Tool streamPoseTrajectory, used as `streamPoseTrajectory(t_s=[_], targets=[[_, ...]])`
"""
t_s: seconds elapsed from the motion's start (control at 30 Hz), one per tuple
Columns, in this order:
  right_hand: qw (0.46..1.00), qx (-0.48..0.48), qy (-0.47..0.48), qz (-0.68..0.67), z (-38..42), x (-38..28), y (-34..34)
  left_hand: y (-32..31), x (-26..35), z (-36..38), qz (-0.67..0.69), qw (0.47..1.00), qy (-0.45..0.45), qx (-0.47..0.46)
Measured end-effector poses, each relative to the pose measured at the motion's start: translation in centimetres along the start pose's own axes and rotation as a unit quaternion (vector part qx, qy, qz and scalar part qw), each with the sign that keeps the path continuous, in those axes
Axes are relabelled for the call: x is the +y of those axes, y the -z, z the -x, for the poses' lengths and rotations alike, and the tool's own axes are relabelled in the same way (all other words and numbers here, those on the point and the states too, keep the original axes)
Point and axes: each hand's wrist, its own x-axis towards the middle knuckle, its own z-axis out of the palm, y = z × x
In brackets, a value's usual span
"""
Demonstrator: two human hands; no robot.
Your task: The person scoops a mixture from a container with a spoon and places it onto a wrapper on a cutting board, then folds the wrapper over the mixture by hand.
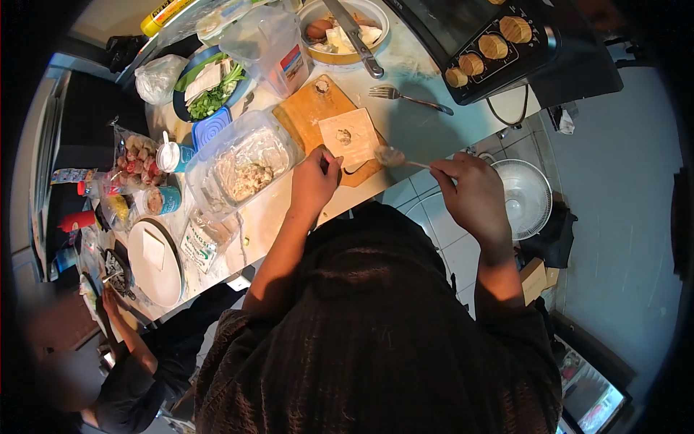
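We have a pale square sheet (361,142) lying on the near part of a wooden cutting board (298,116), with a small dab of filling (343,136) around its middle. Our left hand (316,179) is at the sheet's near-left edge, thumb and forefinger drawn close together; we cannot tell whether they pinch the sheet. Our right hand (473,194) holds a spoon (391,155) by the end of its handle, the blurred bowl of it just beside the sheet's right edge.

Just left of the board we see a clear plastic tub (199,176) with a heap of pale, lumpy mixture (253,179) inside. Right of the board a fork (412,99) lies on the tabletop (434,134). On the far side we have a bowl (337,58) holding a brown egg (318,29) and other pale food, with a knife (356,37) laid across its top. A tall clear container (256,43) stands left of that bowl, and farther left is a plate of chopped greens (210,103). A blue lid (211,130) lies between those greens and the tub.

At the far right stands a black oven (434,36) with wood-coloured knobs (494,47). On the left, two blue-labelled jars (163,200) stand near a bag of reddish pieces (139,155); nearer us, a white plate (155,278) carries another pale square (153,249). To the right, beyond the tabletop's edge, is a colander (525,199). Another person's hand (110,301) shows at the near left.
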Motion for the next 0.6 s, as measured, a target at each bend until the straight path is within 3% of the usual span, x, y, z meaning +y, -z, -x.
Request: streamPoseTrajectory(t_s=[0.07, 0.4, 0.6], targets=[[0.998, 0.056, 0.014, -0.014, -0.2, 0.1, -0.7, -0.1, -0.1, 0.0, 0.004, 1.000, 0.018, -0.014], [0.999, 0.041, 0.016, -0.032, 0.3, -0.2, 0.8, -0.1, -0.6, 0.5, 0.028, 1.000, -0.006, -0.005], [0.973, 0.029, 0.024, -0.228, -3.0, -2.7, 0.5, 4.0, -3.2, 4.5, 0.042, 0.998, 0.033, -0.026]])
